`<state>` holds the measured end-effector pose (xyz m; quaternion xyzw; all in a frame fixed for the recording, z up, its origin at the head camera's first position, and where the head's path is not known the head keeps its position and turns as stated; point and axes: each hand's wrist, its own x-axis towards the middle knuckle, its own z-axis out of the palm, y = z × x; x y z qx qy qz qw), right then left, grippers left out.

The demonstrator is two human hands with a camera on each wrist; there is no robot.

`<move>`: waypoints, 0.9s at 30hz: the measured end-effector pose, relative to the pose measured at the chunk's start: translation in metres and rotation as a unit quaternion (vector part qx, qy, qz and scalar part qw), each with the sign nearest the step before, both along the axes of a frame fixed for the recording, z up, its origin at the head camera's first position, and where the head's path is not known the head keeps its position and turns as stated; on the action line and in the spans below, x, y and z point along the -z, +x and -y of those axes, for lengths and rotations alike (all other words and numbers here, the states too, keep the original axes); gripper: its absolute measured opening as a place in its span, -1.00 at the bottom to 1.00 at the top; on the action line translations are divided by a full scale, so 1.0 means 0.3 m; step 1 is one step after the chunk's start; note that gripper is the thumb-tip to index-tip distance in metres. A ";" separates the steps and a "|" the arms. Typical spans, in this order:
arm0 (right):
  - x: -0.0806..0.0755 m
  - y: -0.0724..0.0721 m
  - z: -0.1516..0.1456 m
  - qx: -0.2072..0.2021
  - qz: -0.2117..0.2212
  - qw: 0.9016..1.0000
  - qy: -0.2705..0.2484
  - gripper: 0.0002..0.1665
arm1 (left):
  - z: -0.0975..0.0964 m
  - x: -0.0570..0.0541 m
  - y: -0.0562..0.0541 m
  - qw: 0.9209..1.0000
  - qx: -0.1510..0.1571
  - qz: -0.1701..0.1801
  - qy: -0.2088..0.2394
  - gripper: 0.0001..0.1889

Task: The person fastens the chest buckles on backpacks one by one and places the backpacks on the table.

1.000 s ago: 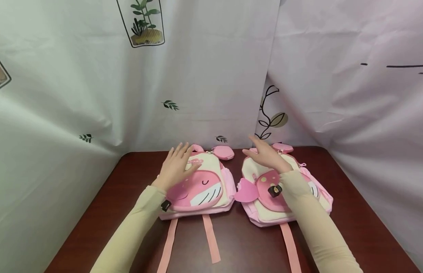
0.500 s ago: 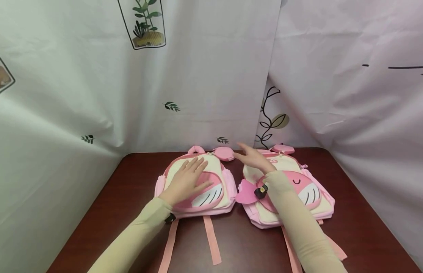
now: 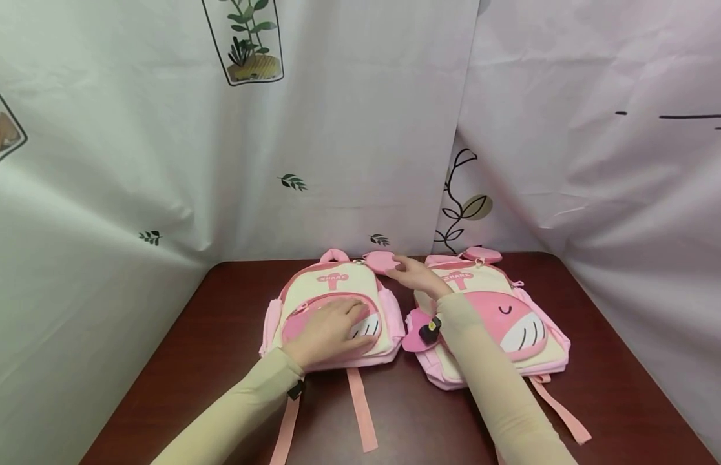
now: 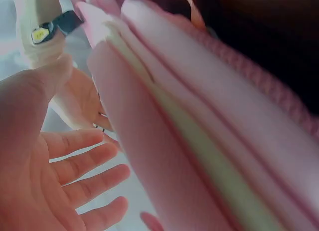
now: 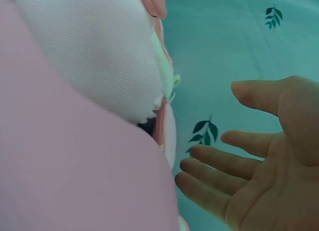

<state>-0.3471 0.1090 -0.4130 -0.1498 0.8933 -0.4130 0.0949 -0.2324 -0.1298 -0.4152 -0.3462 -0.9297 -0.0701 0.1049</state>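
Note:
Two pink and cream children's backpacks with whale fronts lie on the table. Over the whale patch of the left backpack (image 3: pixel 305 284) is my left hand (image 3: pixel 328 330), palm down, hiding part of the whale. In the left wrist view its fingers (image 4: pixel 94 183) are spread and relaxed beside the bag's pink side. My right hand (image 3: pixel 418 276) reaches between the two bags, fingertips right at the small pink pouch (image 3: pixel 380 261) clipped to the left backpack. The right wrist view shows those fingers (image 5: pixel 219 161) loosely extended. My right forearm crosses the right backpack (image 3: pixel 491 278) and its pink tail flap (image 3: pixel 417 329).
Beneath the bags is a dark red-brown table (image 3: pixel 192 349). Pink straps (image 3: pixel 360 410) trail toward the front edge. A second pink pouch (image 3: pixel 482 254) lies at the top of the right backpack. White printed cloth (image 3: pixel 360 129) hangs behind and at both sides.
My left hand has moved down and right, from the top of the left backpack to its lower front. My right hand has moved left and down, from over the right backpack to the left one's pouch.

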 end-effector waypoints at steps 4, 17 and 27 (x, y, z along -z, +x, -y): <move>0.024 0.000 0.009 -0.006 0.012 1.000 -0.004 -0.23 | -0.014 0.016 0.015 1.000 0.014 -0.003 -0.009 -0.42; 0.103 -0.003 0.034 -0.021 0.122 0.989 -0.077 -0.25 | -0.034 0.062 0.032 0.999 0.014 0.001 -0.036 -0.36; 0.126 -0.010 0.042 -0.028 0.093 0.995 -0.030 -0.32 | -0.044 0.090 0.034 0.998 0.018 -0.020 -0.051 -0.37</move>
